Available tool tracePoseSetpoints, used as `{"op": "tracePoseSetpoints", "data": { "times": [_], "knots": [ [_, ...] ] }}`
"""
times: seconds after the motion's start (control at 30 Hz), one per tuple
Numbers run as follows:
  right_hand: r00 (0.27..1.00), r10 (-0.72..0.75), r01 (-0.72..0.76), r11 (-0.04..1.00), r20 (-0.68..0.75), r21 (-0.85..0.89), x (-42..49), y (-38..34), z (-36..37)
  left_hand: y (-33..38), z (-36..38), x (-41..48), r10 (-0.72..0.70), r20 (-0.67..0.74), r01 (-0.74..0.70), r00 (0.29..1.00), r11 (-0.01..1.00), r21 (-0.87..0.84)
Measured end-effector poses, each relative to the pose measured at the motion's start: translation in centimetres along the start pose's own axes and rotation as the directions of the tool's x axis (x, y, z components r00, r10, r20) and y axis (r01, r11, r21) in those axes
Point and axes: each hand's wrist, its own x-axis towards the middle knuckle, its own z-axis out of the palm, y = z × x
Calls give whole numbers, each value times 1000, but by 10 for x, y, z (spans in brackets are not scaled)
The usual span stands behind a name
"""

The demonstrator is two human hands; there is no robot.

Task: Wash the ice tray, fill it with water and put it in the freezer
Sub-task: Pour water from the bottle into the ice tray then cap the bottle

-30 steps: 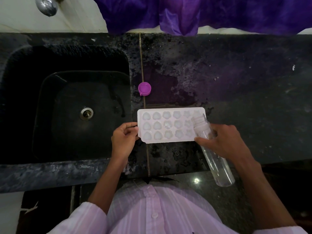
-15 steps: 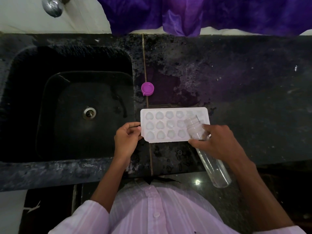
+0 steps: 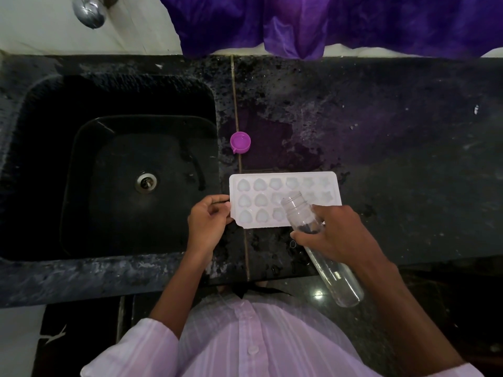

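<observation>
A white ice tray [image 3: 261,200] with rows of heart- and star-shaped cups lies flat on the dark worktop [image 3: 381,159], just right of the sink [image 3: 81,104]. The left hand [image 3: 208,223] pinches its left edge. The right hand [image 3: 334,235] is wrapped round a clear bottle [image 3: 337,281], tilted mouth-first over the middle cups. Filling appears underway, though which cups hold water is unclear; freezing is yet to come.

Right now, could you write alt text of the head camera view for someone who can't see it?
A person's right hand tilts an open clear bottle over a white ice tray on a dark counter, while the left hand pinches the tray's end. A purple cap lies beside the sink.
</observation>
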Motion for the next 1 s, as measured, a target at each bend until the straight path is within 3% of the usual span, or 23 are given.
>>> {"op": "tracePoseSetpoints", "data": {
  "times": [0.23,0.73,0.9,1.0],
  "knots": [
    [999,-41,41,999,14,-36,-3,-2,11,1,-1,-1,10,7,-10,1000,1000,6],
    [997,51,-53,998,-64,-27,-17,18,2,1,-1,-1,42,4,-43,999,996,78],
    [973,40,-29,998,-227,52,-26,28,-14,2,-2,-5,260,-81,-224,962,924,309],
    [961,23,12,992,-274,126,-31,29,-24,13,1,-14,473,-80,-393,878,805,444]
  ]
}}
